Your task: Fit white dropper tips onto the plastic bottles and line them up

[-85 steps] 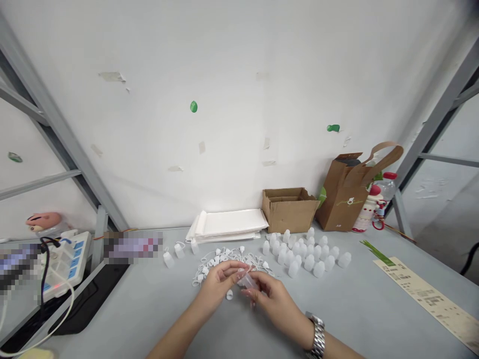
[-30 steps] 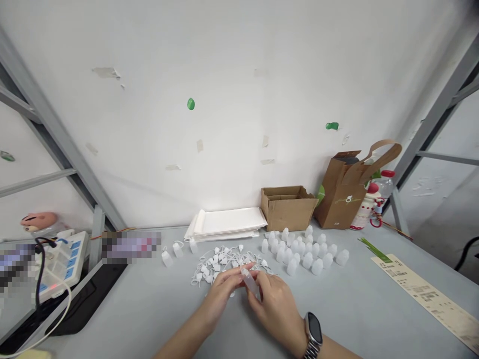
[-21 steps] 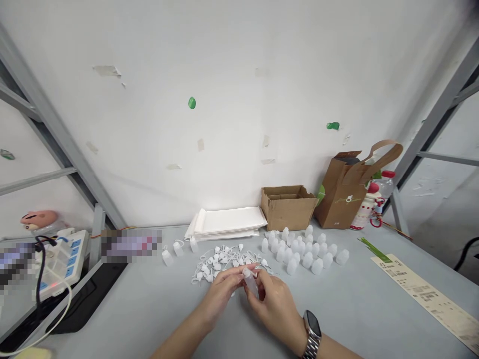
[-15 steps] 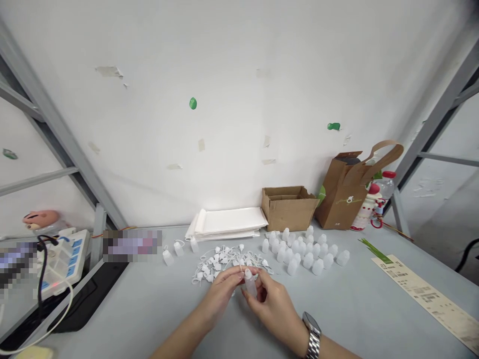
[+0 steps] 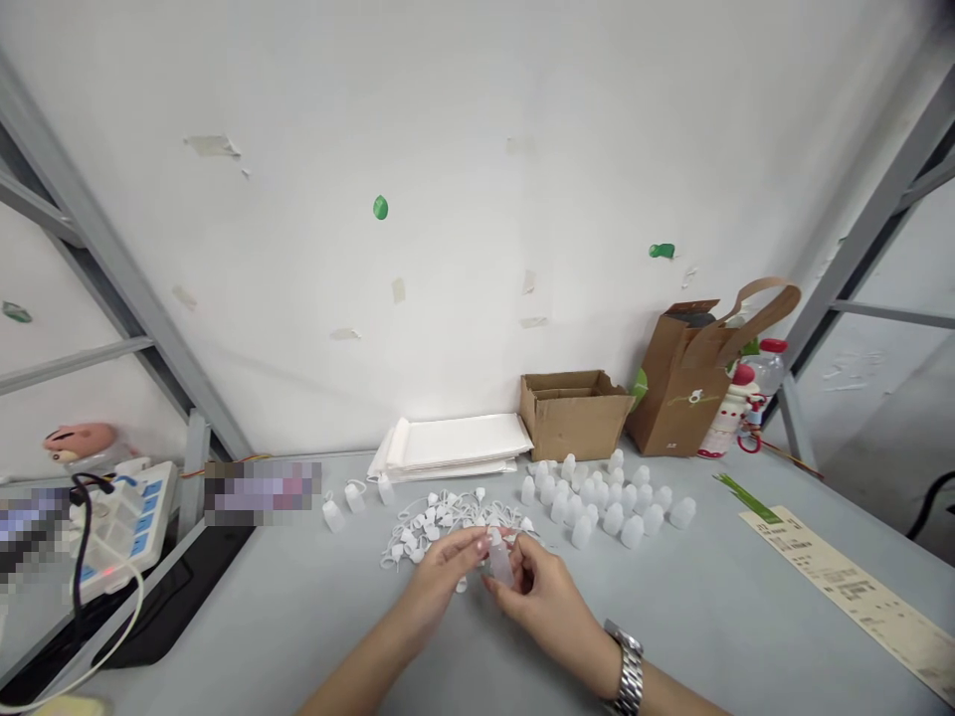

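1. Head view: one small, translucent white plastic bottle [image 5: 501, 570], tilted slightly, held between our two hands, nearer us and to the left of our landmark, the open, rectangular brown cardboard box [image 5: 579, 432].
2. Left hand [image 5: 445, 571]: thumb and fingers pinching the bottle at its top, probably to control the neck end; whether a cap is fully seated there, we cannot tell.
3. Right hand [image 5: 546, 585]: fingers curled, thumb and fingertips pinching the bottle's body from the other side, which we judge steadies so light a piece.
4. Loose pile of small white plastic caps with looped cords [image 5: 432, 520], left of the box and just beyond our hands, presumably kept there for easy reach.
5. One small white piece [image 5: 461, 586], lying apart just below our left hand, in front of the pile; too small to identify.
6. Group of upright translucent white plastic bottles [image 5: 613, 520], directly in front of the box, standing close together, seemingly to keep them gathered.
7. Three white-topped plastic bottles [image 5: 333, 515], well left of the box, set apart from the group, perhaps for sorting.
8. Flat stack of white sheets [image 5: 463, 445], just left of the box, likely pushed back against the wall to save room.
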`<state>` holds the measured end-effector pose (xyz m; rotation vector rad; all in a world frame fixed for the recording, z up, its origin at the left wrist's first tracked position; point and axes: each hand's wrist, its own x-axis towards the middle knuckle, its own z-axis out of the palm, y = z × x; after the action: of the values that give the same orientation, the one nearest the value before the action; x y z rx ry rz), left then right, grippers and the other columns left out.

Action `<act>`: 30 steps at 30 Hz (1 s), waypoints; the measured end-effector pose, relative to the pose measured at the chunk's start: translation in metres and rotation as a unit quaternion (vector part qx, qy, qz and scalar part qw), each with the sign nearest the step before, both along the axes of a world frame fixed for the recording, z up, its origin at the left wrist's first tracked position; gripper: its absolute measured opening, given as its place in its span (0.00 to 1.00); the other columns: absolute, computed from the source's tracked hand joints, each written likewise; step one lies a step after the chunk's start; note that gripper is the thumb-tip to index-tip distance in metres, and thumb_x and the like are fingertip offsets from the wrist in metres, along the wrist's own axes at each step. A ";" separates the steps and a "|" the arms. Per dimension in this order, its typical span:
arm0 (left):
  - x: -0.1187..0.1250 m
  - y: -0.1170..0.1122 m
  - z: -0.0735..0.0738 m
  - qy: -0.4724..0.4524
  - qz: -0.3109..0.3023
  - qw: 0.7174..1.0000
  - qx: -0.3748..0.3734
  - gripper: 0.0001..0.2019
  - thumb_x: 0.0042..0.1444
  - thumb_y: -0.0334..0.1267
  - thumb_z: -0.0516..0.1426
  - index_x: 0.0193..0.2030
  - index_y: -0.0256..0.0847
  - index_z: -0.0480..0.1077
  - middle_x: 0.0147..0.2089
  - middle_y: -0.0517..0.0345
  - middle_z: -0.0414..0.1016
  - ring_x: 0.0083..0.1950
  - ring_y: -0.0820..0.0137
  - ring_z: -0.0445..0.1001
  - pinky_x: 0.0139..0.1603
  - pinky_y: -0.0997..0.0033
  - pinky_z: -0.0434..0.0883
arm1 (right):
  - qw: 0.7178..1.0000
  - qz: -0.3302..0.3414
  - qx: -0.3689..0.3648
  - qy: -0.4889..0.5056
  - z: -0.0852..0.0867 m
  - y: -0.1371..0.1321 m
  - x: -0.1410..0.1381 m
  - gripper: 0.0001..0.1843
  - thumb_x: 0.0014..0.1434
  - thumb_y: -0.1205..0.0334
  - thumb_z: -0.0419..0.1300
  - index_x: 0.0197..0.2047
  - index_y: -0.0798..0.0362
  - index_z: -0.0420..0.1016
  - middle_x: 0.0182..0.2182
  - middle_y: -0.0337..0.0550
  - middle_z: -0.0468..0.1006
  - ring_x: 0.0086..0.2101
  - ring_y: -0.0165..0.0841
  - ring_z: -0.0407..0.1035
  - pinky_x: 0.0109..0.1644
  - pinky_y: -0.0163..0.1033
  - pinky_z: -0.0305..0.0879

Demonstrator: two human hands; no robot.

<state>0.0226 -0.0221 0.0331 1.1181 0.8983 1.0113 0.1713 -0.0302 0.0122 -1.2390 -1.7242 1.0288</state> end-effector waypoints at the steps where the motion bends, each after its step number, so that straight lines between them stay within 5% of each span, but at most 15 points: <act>1: 0.000 0.000 0.000 0.020 -0.004 1.000 0.015 0.17 0.46 0.47 0.60 0.39 0.39 0.76 0.42 0.50 0.77 0.49 0.58 0.70 0.54 0.60 0.61 | 1.000 -0.001 0.005 -0.003 0.000 0.000 0.000 0.12 0.49 0.63 0.58 0.24 0.50 0.54 0.18 0.29 0.60 0.20 0.25 0.56 0.24 0.30 0.52; 6: -0.003 0.003 0.002 0.065 0.035 0.995 0.073 0.12 0.44 0.47 0.62 0.30 0.40 0.76 0.39 0.52 0.75 0.47 0.59 0.69 0.52 0.63 0.63 | 1.000 0.028 0.000 -0.003 0.004 -0.002 -0.001 0.08 0.50 0.62 0.59 0.27 0.52 0.63 0.20 0.32 0.65 0.22 0.27 0.58 0.26 0.31 0.55; 14: -0.006 0.003 0.004 0.054 0.044 0.997 0.037 0.15 0.45 0.48 0.61 0.36 0.40 0.76 0.41 0.52 0.74 0.44 0.61 0.70 0.45 0.66 0.66 | 0.982 0.137 -0.053 0.118 0.017 -0.001 0.001 0.14 0.58 0.53 0.53 0.33 0.53 0.73 0.28 0.40 0.74 0.28 0.31 0.67 0.35 0.36 0.64; 17: -0.006 0.004 0.003 0.028 0.045 0.998 0.019 0.18 0.44 0.45 0.62 0.42 0.41 0.74 0.43 0.52 0.75 0.45 0.62 0.70 0.44 0.66 0.66 | 0.990 0.087 -0.050 0.104 0.012 0.001 0.001 0.11 0.56 0.54 0.55 0.31 0.54 0.70 0.24 0.38 0.72 0.25 0.30 0.65 0.32 0.35 0.63; 22: -0.005 0.006 -0.003 0.042 0.043 0.998 0.036 0.16 0.37 0.42 0.66 0.34 0.39 0.74 0.37 0.53 0.76 0.40 0.63 0.71 0.41 0.66 0.67 | 0.999 -0.017 -0.004 0.037 0.005 0.002 0.001 0.09 0.50 0.60 0.60 0.25 0.53 0.64 0.20 0.32 0.65 0.23 0.28 0.60 0.27 0.32 0.58; 30: -0.008 0.007 0.002 0.040 0.105 0.993 0.047 0.13 0.38 0.40 0.65 0.32 0.40 0.74 0.36 0.54 0.76 0.40 0.63 0.71 0.42 0.67 0.67 | 0.993 0.065 -0.032 0.089 0.006 0.003 0.001 0.11 0.55 0.56 0.57 0.36 0.54 0.74 0.23 0.37 0.71 0.25 0.30 0.64 0.30 0.34 0.62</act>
<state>0.0147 -0.0153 0.0349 1.1680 1.0583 1.1973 0.1722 -0.0270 0.0183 -1.0507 -1.6611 1.2424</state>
